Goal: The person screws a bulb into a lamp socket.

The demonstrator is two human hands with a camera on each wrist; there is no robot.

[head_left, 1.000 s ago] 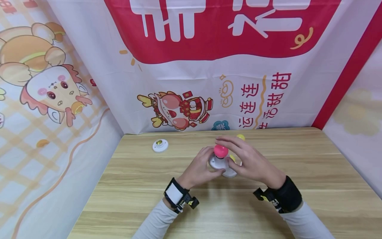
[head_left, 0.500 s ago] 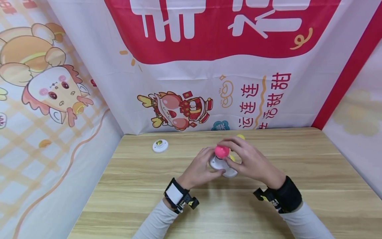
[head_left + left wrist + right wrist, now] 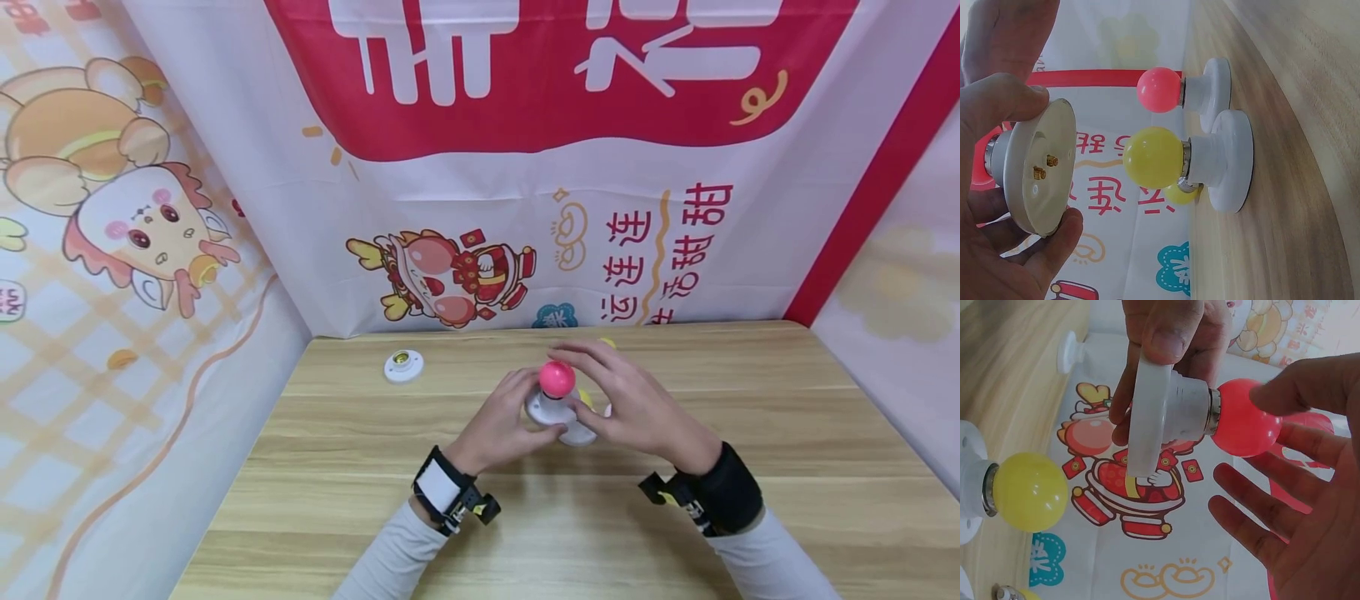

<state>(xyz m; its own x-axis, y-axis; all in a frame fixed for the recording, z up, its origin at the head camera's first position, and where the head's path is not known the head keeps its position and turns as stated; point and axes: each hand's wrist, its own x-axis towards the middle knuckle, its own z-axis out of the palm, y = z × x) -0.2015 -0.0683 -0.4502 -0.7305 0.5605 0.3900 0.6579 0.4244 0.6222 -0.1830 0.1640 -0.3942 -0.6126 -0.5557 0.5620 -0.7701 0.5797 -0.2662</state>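
My left hand (image 3: pixel 495 429) grips a white lamp holder (image 3: pixel 1047 175) by its round base, thumb and fingers on its rim. Two brass screws show on the underside in the left wrist view. A pink light bulb (image 3: pixel 1247 419) sits in this holder, its metal collar partly visible. Around the bulb, my right hand (image 3: pixel 637 408) has its fingers spread and loosely extended. Its thumb overlaps the bulb in the right wrist view; whether it touches is hard to tell. Holder and bulb are held above the wooden table (image 3: pixel 337 500).
Beyond the hands stand a yellow bulb (image 3: pixel 1154 156) and another pink bulb (image 3: pixel 1159 90), each in a white holder on the table. Another yellow bulb (image 3: pixel 1182 195) is partly hidden behind them. At the back left lies a bulbless white holder (image 3: pixel 403 367). Printed cloth hangs behind.
The right fingers closed on the pink bulb half a second ago, and now they have spread away from it. The left hand and holder stay nearly still.
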